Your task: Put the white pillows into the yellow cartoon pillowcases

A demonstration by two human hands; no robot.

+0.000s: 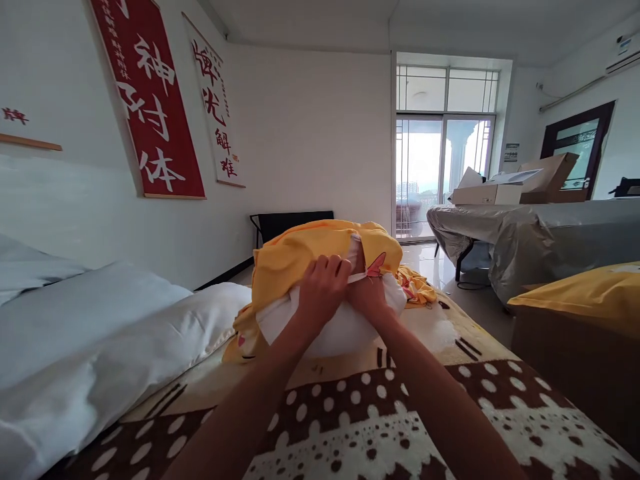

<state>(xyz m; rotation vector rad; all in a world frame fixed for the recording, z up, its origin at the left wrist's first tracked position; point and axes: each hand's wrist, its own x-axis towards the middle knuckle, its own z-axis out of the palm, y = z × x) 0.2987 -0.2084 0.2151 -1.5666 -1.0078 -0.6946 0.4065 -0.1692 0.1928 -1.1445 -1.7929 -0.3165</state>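
Left fingers [324,265] pinch the yellow cover [295,255] above the white pillow [345,333] near the blanket [340,400]'s far edge; right hand [371,297]'s fingertips hidden, grip unclear.

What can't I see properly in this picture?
1. Tips of the right hand's fingers: head view, hidden by cloth.
2. Far side of the white pillow under the hands: head view, covered by the yellow cover.
3. Rest of the air conditioner: head view, cut off by the right edge.
4. Words on the small wall notice: head view, too small to read.
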